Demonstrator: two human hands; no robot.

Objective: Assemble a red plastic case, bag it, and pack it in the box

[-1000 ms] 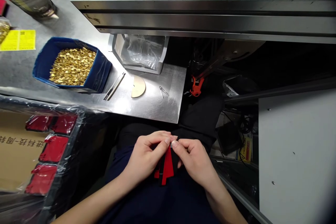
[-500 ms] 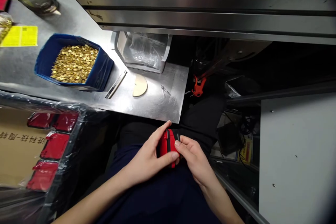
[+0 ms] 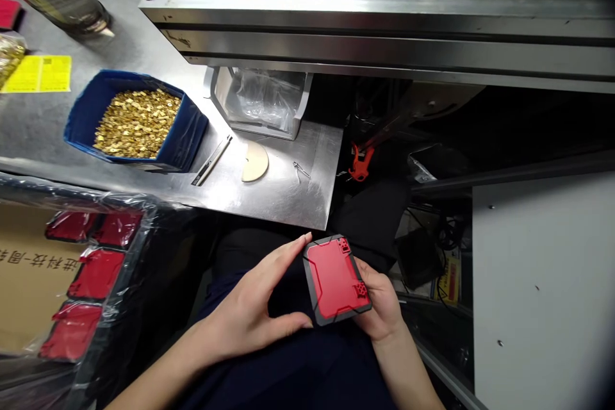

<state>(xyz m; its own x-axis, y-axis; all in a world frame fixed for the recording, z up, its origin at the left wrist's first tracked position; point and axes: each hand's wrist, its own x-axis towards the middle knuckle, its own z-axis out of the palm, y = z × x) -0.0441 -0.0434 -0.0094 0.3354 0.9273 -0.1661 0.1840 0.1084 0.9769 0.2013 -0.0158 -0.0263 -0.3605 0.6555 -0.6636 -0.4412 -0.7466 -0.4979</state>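
Note:
A flat red panel with black edging point(image 3: 331, 278) lies tilted over my lap, its broad red face towards me. My right hand point(image 3: 382, 301) grips it by the right edge, the fingers partly hidden beneath. On the other side, my left hand point(image 3: 257, 295) has thumb and fingers spread apart around the panel's left edge. The left fingertips come close to the upper left corner; whether they touch it I cannot tell. Ahead on the metal bench point(image 3: 273, 202) lie a cream-coloured disc piece point(image 3: 255, 162), a cutter knife point(image 3: 212, 161) and a small metal pin point(image 3: 302, 170).
A blue bin point(image 3: 77, 118) of small brass parts stands at the left, with a grey bin point(image 3: 300, 118) of clear plastic bags beside it. Several similar red panels point(image 3: 98, 273) lie in a plastic-lined box at lower left. A metal frame point(image 3: 360, 38) crosses above; a grey panel point(image 3: 542, 288) flanks the right.
The red panel has turned from a narrow edge-on view to face up and moved slightly right. My left hand has released its hold and opened; the right hand keeps gripping.

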